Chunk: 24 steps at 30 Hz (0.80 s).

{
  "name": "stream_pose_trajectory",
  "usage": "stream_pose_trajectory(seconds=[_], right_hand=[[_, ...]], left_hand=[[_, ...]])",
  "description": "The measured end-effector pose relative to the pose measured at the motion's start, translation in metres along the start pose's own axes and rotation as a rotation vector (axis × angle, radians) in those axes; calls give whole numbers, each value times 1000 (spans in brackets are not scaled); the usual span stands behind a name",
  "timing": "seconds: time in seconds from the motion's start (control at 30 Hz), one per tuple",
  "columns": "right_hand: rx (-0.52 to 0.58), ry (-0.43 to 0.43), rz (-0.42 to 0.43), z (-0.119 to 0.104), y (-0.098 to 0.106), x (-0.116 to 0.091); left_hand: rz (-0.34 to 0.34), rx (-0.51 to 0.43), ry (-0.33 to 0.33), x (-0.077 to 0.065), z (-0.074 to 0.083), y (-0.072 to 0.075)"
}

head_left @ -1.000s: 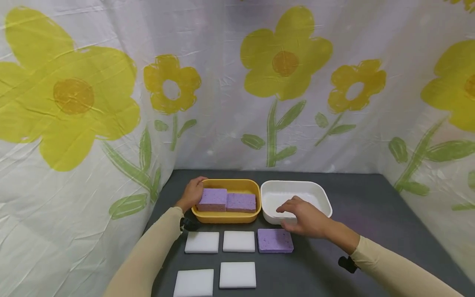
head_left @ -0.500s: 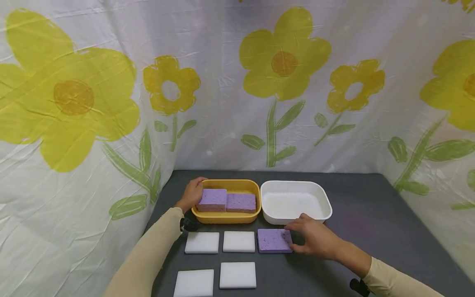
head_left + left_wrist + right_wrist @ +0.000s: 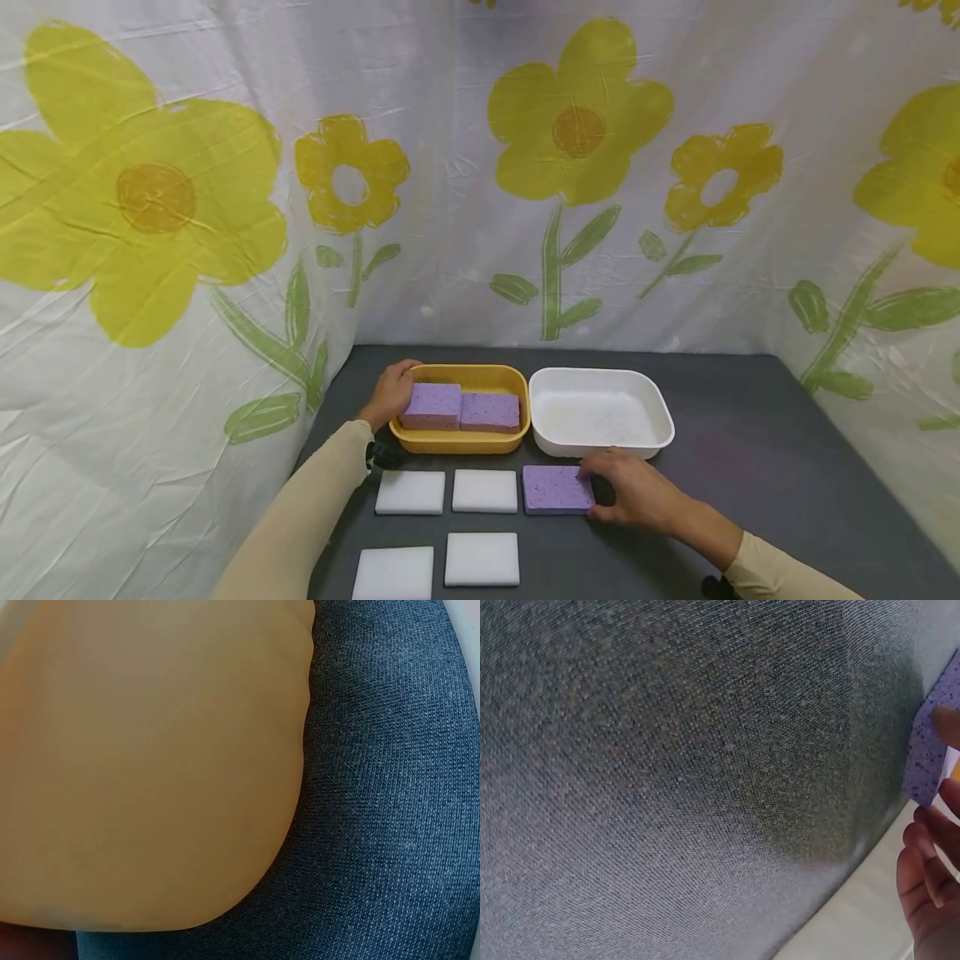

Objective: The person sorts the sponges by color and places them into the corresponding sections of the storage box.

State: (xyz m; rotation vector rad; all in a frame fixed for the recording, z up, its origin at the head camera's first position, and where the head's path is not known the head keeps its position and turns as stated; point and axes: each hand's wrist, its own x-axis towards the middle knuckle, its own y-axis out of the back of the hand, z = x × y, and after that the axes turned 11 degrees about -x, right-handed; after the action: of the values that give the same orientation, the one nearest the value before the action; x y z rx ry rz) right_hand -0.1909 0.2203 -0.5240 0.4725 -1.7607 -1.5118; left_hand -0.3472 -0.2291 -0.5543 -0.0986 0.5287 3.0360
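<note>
My left hand (image 3: 389, 396) grips the left rim of a yellow tub (image 3: 457, 443), which holds purple sponges (image 3: 491, 408) lying side by side, the left one higher. A smooth tan-orange surface fills much of the left wrist view. On the dark tabletop in front of the white tub (image 3: 600, 446), my right hand (image 3: 641, 493) pinches the right end of another purple sponge (image 3: 553, 489) between thumb and fingers. In the right wrist view that sponge (image 3: 928, 750) appears at the right edge, with a digit pressed on its face and other fingers curled below.
The white tub stands right beside the yellow one, with nothing inside. Several white sponge blocks (image 3: 485, 490) lie flat in two rows on the dark cloth-covered table (image 3: 720, 417), left of and nearer than the loose purple sponge. A flower-printed curtain (image 3: 450, 275) encloses the back and sides.
My right hand has come down from over the white tub's front edge to the loose purple sponge and closed on its right end. The left hand has stayed on the yellow tub.
</note>
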Motion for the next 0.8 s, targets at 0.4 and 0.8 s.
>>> stream_pose_trajectory(seconds=[0.4,0.8], right_hand=[[16,-2,-1,-5,3,1],[93,21,19,0,54,38]], left_hand=[[1,-8,8,-1,-2,-1],[5,-1,-9,1,-3,-1]])
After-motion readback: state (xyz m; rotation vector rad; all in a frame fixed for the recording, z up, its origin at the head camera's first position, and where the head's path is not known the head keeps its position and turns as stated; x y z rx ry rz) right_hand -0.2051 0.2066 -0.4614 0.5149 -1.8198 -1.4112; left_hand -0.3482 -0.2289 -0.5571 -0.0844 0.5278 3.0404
